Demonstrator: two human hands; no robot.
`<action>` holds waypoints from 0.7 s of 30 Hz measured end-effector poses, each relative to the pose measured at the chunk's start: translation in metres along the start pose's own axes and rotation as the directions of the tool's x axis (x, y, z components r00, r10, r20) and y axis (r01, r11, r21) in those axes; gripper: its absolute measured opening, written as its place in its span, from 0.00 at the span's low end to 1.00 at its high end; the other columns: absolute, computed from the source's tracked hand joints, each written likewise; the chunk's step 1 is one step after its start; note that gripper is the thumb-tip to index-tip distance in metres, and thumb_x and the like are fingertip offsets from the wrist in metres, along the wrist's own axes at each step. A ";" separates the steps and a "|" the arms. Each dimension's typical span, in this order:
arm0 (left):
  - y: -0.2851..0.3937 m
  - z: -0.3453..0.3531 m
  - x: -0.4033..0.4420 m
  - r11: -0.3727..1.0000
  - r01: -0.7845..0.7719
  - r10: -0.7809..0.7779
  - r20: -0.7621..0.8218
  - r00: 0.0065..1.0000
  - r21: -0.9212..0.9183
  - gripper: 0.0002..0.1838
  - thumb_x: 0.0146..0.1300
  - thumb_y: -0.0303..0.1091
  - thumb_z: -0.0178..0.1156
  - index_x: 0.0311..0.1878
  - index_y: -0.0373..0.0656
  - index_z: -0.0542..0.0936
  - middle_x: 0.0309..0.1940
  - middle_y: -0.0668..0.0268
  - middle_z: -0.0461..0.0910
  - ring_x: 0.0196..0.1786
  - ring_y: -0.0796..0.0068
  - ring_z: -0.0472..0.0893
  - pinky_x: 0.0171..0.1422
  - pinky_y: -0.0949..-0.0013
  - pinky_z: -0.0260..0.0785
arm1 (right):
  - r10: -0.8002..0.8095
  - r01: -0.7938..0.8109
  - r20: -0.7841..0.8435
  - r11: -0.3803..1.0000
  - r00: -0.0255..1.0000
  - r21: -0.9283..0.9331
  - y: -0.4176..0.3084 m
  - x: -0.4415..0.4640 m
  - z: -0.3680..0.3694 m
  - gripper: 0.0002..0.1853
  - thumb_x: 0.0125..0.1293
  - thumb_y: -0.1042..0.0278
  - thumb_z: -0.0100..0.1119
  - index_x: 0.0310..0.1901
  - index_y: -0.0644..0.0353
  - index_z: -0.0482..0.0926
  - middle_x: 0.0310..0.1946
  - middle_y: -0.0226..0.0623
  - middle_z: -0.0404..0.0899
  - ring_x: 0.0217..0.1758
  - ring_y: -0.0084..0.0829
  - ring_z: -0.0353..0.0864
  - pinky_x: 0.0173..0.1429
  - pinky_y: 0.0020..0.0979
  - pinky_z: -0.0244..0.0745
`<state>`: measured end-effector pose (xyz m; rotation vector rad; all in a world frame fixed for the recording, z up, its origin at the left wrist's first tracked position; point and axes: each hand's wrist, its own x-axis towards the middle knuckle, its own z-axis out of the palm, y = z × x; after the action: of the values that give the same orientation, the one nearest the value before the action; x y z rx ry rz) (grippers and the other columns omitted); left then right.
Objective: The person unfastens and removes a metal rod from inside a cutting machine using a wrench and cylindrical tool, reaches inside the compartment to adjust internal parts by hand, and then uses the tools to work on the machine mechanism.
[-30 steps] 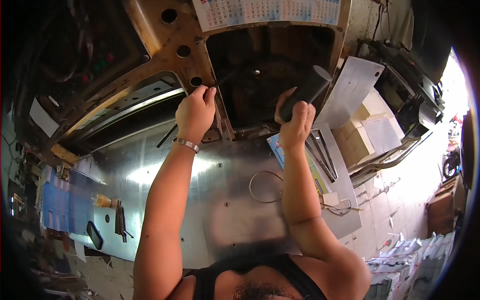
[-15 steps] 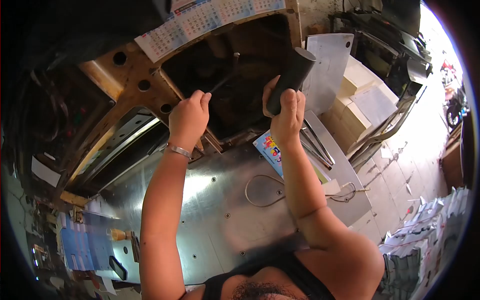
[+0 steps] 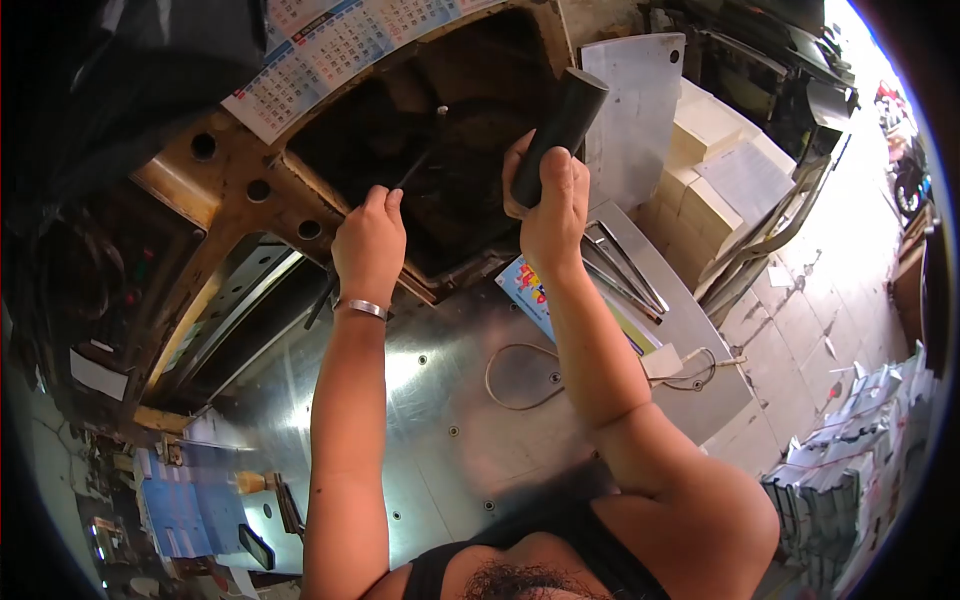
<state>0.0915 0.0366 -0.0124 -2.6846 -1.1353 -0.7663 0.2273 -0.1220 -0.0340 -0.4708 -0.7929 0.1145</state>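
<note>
My left hand (image 3: 370, 242) is closed around a thin dark rod (image 3: 413, 168). One end points up into the dark opening of the brown machine frame (image 3: 280, 190), and a dark end shows below the fist. My right hand (image 3: 552, 205) is closed around a thick black cylinder (image 3: 566, 125), thumb along its side. The cylinder tilts up to the right, its flat grey end uppermost. Behind both hands is the opening, where a small bright bolt-like spot (image 3: 442, 110) shows. Whether the rod touches anything inside I cannot tell.
Below the hands spreads a metal table (image 3: 430, 430) with a looped cable (image 3: 490, 385), a colourful booklet (image 3: 525, 290) and metal bars (image 3: 630, 275). A calendar (image 3: 340, 65) hangs on the frame. Paper stacks (image 3: 700, 190) stand right, bundled sheets (image 3: 850, 470) lower right, a phone (image 3: 256, 546) lower left.
The view has shifted slightly, so the frame and calendar sit further left and higher. Both hands keep their holds on the rod and the cylinder.
</note>
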 end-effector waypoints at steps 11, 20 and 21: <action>-0.003 0.006 0.000 1.000 -0.025 0.026 -0.028 0.999 0.010 0.19 0.81 0.50 0.49 0.42 0.46 0.80 0.33 0.47 0.86 0.40 0.37 0.85 0.42 0.40 0.77 | 0.129 -0.135 -0.058 0.981 0.990 -0.139 0.025 -0.002 -0.003 0.27 0.81 0.44 0.54 0.30 0.60 0.78 0.20 0.22 0.69 0.23 0.14 0.64 0.27 0.24 0.56; -0.007 0.010 0.000 0.994 -0.104 0.105 -0.014 0.994 0.039 0.18 0.81 0.47 0.49 0.41 0.44 0.78 0.33 0.49 0.86 0.39 0.41 0.86 0.42 0.43 0.80 | 0.297 -0.307 -0.082 0.892 0.951 -0.332 0.049 -0.001 -0.007 0.29 0.77 0.40 0.58 0.28 0.60 0.76 0.20 0.24 0.70 0.24 0.18 0.67 0.30 0.28 0.61; -0.007 0.010 0.001 0.994 -0.102 0.102 -0.011 0.995 0.037 0.18 0.81 0.47 0.49 0.41 0.44 0.78 0.33 0.49 0.86 0.39 0.40 0.86 0.42 0.43 0.80 | 0.300 -0.310 -0.088 0.868 0.950 -0.387 0.050 -0.001 -0.007 0.29 0.77 0.40 0.58 0.28 0.61 0.76 0.19 0.25 0.70 0.24 0.18 0.68 0.30 0.28 0.62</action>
<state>0.0911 0.0449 -0.0207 -2.6792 -0.9905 -0.7381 0.2353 -0.0800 -0.0619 -0.9846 -0.7121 0.2443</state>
